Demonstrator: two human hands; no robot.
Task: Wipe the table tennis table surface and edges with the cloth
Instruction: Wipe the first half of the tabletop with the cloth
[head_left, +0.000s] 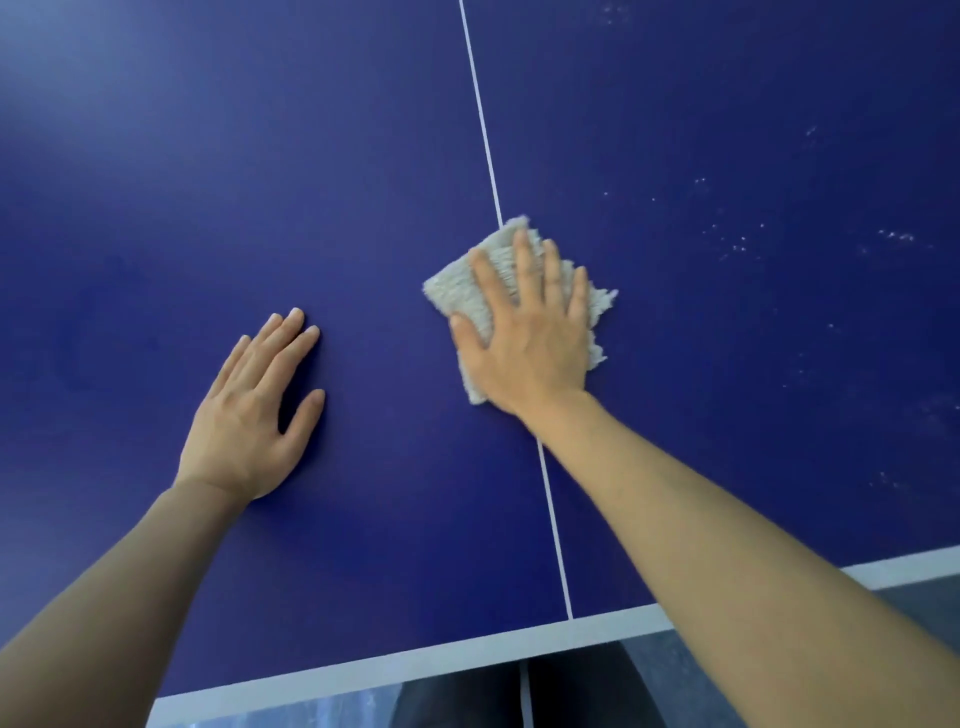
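A dark blue table tennis table (208, 156) fills the view, with a white centre line (480, 119) running away from me. A folded beige fringed cloth (457, 296) lies on that line. My right hand (524, 332) presses flat on the cloth with fingers spread and straight. To the left, my left hand (254, 405) rests flat on the bare blue surface, fingers straight, holding nothing.
The table's white near edge band (363, 670) crosses the bottom of the view, with grey floor (924, 597) beyond it at the lower right. Pale dust specks (743, 239) dot the surface right of the cloth.
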